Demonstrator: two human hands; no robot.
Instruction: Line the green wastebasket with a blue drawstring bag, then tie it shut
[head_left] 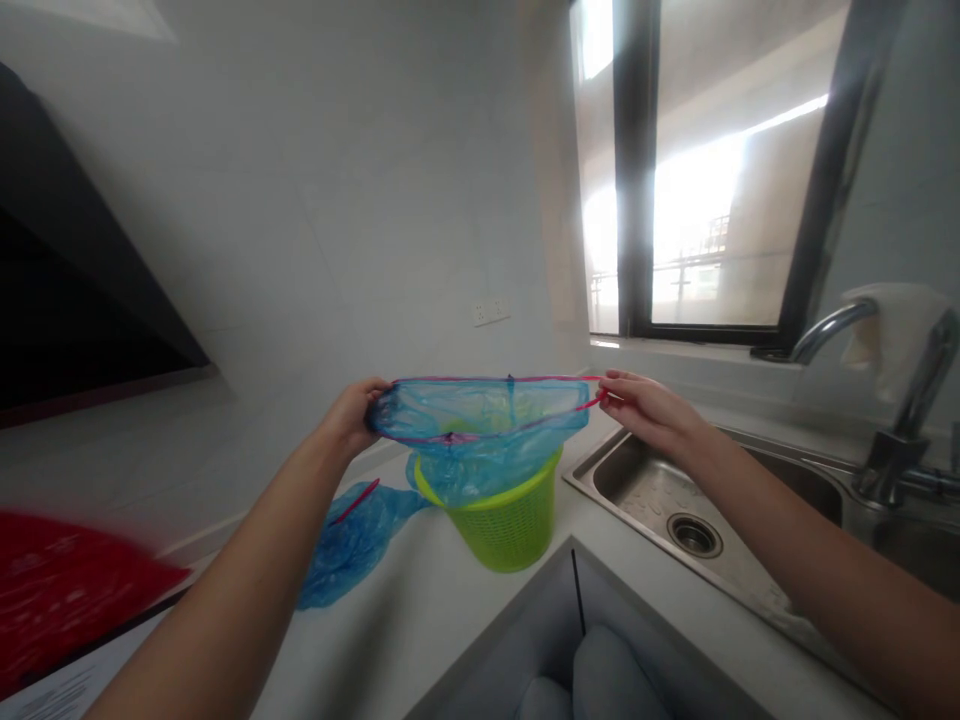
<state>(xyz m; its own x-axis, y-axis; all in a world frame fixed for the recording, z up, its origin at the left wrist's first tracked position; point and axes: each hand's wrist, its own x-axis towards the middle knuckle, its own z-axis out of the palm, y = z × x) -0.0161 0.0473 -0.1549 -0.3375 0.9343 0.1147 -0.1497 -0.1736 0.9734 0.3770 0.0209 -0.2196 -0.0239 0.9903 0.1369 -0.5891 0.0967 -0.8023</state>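
forearms reach up from the bottom corners of the frame and meet a thin, translucent blue plastic bag with a pink drawstring rim [480, 410] at the centre. the left hand [351, 412], left of centre, is closed on the bag's left edge, fingers curled round the gathered plastic. the right hand [646, 405], right of centre, pinches the pink drawstring at the bag's right edge between thumb and fingertips. the two hands are well apart, so the rim is pulled taut and the mouth is held wide open, with the body of the bag hanging down between them.

just below the bag, at the centre of the frame, stands a lime-green perforated plastic basket [506, 520] on the pale countertop [420, 610]; the bag's lower part drapes into and over its rim, so the bag sits directly above the basket's opening. left of the basket a second crumpled blue plastic bag [352, 540] lies flat on the counter, a pink string showing on it. a blurred red shape [67, 590] fills the lower left.

right of centre, a stainless steel sink [675, 500] is set into the counter, with a curved chrome tap [832, 325] at the right edge. beyond, a dark-framed window [712, 170] fills the upper right, and a white wall socket [491, 311] sits on the pale wall.
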